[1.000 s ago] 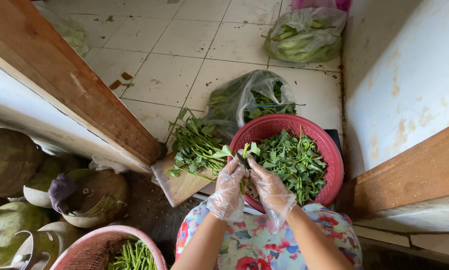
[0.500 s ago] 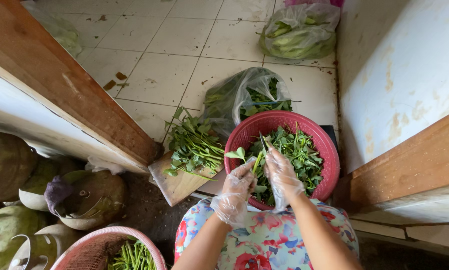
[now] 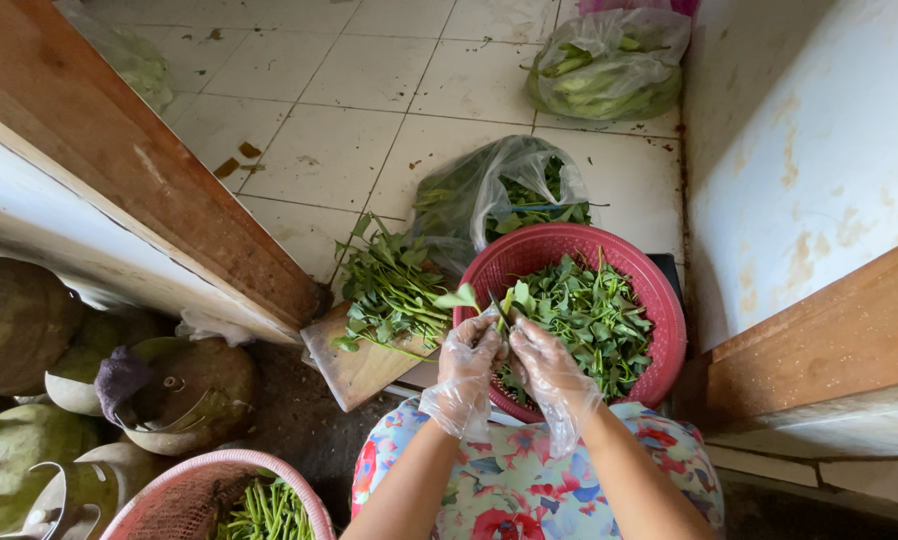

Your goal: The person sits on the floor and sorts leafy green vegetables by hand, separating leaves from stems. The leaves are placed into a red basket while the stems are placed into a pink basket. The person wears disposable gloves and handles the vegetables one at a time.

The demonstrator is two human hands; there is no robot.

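The left hand (image 3: 469, 355) and right hand (image 3: 544, 365) wear clear gloves. Both grips pinch 1 leafy stem (image 3: 484, 300) over the red basket (image 3: 659, 300) of greens.

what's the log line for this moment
left hand: gloved, on sprig | right hand: gloved, on sprig | under: red basket of greens | board: stems

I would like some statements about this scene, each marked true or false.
1. Both hands, left hand and right hand, wear clear plastic gloves. True.
2. The hands hold a leafy sprig over the red basket. True.
3. The red basket holds only green beans. False: it holds leafy greens.
4. A pile of stems lies on a wooden board. True.
5. The floor is carpeted. False: it is tiled.
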